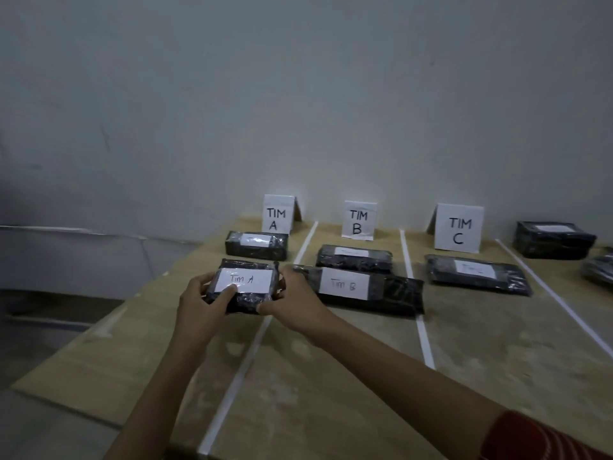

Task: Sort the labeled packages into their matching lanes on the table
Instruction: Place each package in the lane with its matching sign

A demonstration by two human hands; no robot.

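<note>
Both hands are on one package. The left hand (199, 302) cups its left end, thumb lying across the white label, fingers curled underneath. The right hand (292, 298) clamps the right end, fingers wrapped round the near corner, forearm stretching in long from the lower right with a red sleeve (544, 439) at the elbow. Between them sits the "Tim A" package (245, 285), black-wrapped, label up, in the leftmost lane; whether it is lifted or resting on the surface (331, 376) is hard to tell. Just behind it lies another black package (256, 244), in front of the TIM A sign (278, 214). Across the white tape line (238, 370), the "Tim B" package (365, 290) lies close beside the right hand, a second one (354, 258) behind it below the TIM B sign (359, 220). Further right, one package (477, 273) lies before the TIM C sign (458, 227). More black packages (552, 240) sit stacked at the far right.
</note>
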